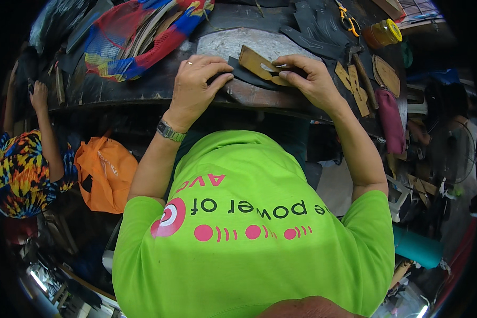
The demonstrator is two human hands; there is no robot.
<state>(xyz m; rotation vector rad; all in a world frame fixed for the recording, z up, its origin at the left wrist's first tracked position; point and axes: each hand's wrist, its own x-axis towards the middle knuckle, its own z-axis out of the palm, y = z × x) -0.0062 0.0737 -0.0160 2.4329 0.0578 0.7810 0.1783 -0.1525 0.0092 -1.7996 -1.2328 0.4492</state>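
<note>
My right hand (308,78) pinches a tan, board-like pattern piece (255,62) with a curved cut-out; its left end is tilted up. Beneath it lies a flat black piece of sheet material (249,77), perhaps leather, at the near edge of the table. My left hand (200,84) has its thumb and index finger at the left end of that black piece, seemingly gripping it. The other left fingers are bent. A watch is on my left wrist.
A grey slab (233,40) lies beyond my hands. Black cut pieces (318,32), orange-handled scissors (349,20), a yellow-lidded jar (381,34), a hammer (361,74) and tan patterns (351,85) are to the right. A mesh bag (106,45) is left; another person (29,169) works beyond.
</note>
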